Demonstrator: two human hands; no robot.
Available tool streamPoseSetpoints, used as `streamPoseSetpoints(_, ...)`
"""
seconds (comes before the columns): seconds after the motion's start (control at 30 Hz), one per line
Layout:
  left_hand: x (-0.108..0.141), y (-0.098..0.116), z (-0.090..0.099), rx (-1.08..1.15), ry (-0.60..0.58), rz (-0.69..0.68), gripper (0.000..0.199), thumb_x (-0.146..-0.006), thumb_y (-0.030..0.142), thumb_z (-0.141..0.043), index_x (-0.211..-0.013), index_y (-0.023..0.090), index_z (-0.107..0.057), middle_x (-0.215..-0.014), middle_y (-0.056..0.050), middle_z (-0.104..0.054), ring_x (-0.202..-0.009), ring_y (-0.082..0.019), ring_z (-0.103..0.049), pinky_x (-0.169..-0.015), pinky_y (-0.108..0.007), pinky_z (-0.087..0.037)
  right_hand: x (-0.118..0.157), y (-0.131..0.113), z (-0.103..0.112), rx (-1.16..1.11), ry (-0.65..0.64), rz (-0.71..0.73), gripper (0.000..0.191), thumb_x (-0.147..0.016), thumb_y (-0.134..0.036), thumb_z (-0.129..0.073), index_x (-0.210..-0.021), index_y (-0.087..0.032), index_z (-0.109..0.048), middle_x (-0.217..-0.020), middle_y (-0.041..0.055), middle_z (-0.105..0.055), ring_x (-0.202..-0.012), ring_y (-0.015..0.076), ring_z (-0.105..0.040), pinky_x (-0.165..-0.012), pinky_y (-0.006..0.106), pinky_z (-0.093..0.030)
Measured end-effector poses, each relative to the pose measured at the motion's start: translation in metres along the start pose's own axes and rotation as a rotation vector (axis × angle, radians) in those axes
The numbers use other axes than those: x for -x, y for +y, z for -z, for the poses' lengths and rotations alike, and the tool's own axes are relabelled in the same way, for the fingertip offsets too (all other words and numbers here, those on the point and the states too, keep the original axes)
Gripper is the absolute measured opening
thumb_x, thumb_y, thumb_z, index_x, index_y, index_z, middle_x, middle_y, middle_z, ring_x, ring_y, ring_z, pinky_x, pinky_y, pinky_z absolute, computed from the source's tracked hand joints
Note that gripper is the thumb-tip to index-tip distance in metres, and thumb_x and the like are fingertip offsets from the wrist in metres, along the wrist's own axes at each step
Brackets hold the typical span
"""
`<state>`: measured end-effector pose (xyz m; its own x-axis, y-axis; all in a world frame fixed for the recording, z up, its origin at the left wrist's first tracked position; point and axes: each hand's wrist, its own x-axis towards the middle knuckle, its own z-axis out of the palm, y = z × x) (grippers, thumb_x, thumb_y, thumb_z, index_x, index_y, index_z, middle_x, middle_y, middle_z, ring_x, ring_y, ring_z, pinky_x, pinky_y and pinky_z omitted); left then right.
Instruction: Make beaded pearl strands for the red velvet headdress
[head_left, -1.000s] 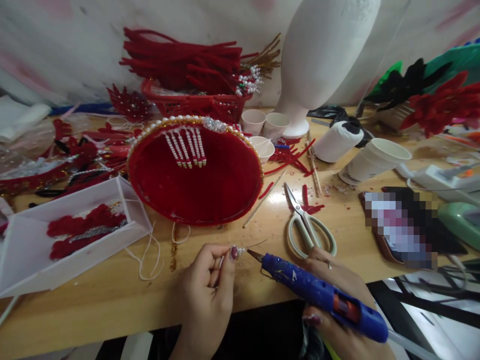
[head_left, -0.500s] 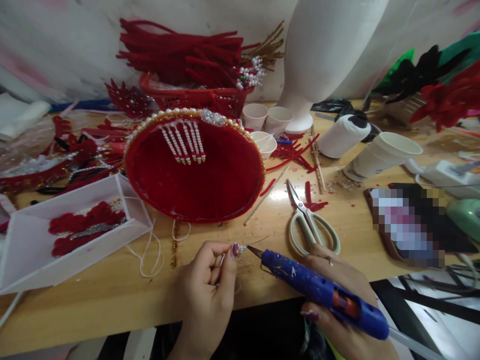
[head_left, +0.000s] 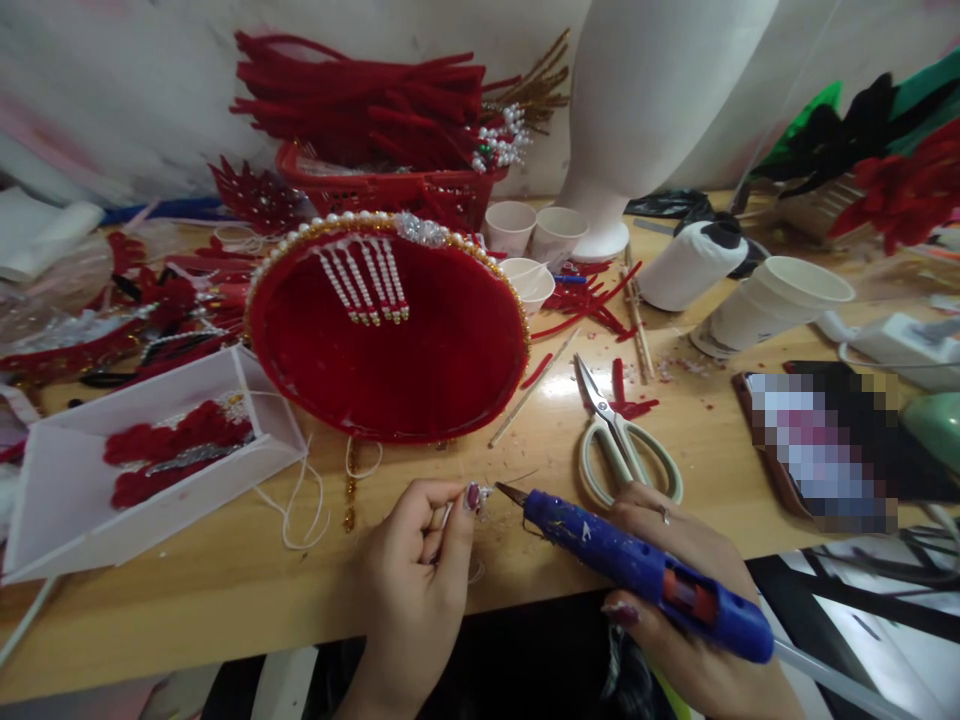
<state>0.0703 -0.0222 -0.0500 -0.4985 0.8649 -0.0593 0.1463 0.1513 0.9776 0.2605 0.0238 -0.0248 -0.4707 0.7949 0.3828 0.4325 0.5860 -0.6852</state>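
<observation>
Between the thumb and forefinger of my left hand [head_left: 424,560] is pinched a small shiny beaded piece [head_left: 484,492], with a thin wire or thread end sticking out to the right. My right hand [head_left: 675,590] is wrapped round a blue hot glue gun [head_left: 637,570]. A clear glue stick [head_left: 832,675] runs out of its back end. The gun's dark nozzle points left, a little to the right of the beaded piece. Just beyond my hands stands a round red headpiece [head_left: 397,370] with a pearl-and-gold rim and several hanging bead strings [head_left: 367,285].
Scissors [head_left: 611,435] lie past my right hand. At left is a white box [head_left: 75,520] with red pieces. Behind are a red basket [head_left: 390,190] of red stems, paper cups [head_left: 787,300], a thread spool [head_left: 690,270] and a white mannequin stand [head_left: 645,110]. A phone [head_left: 814,450] lies at right.
The nozzle has drawn back slightly to the right from the beaded piece, leaving a small gap. My left hand keeps its pinch in nearly the same place. The view has shifted slightly.
</observation>
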Motion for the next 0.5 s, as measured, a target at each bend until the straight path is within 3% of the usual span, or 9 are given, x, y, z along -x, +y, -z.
streamPoseSetpoints(0.13, 0.0002, 0.0009, -0.0004, 0.039, -0.015, 0.035, 0.015, -0.091, 0.034, -0.064, -0.083, 0.021, -0.069, -0.053, 0.007, -0.054, -0.047, -0.011, -0.058, -0.041, -0.016, -0.044, 0.0032, -0.0001, -0.0014, -0.047, 0.001, -0.016, 0.027, -0.093, -0.048, -0.062, -0.087, -0.022, -0.064, -0.064, 0.0000, -0.054, -0.057, 0.0191, -0.054, -0.050, 0.031, -0.039)
streamPoseSetpoints(0.27, -0.0031, -0.0018, 0.0028, 0.008, -0.025, -0.036, 0.013, -0.091, 0.031, -0.066, -0.083, 0.021, -0.071, -0.061, 0.003, -0.067, -0.056, -0.012, -0.067, -0.053, -0.016, -0.054, 0.0055, -0.0006, -0.0028, -0.067, 0.010, -0.023, 0.019, -0.091, -0.042, -0.066, -0.089, -0.023, -0.064, -0.065, 0.0001, -0.055, -0.059, 0.0202, -0.053, -0.052, 0.032, -0.040)
streamPoseSetpoints(0.5, -0.0069, -0.0064, 0.0067, 0.000, -0.060, -0.095, 0.010, -0.091, 0.025, -0.065, -0.088, 0.022, -0.074, -0.075, 0.000, -0.077, -0.065, -0.012, -0.074, -0.060, -0.015, -0.059, 0.0098, 0.0006, -0.0015, -0.074, -0.009, -0.079, 0.025, -0.090, -0.044, -0.066, -0.082, -0.021, -0.060, -0.068, -0.0008, -0.052, -0.059, 0.0174, -0.050, -0.053, 0.031, -0.037)
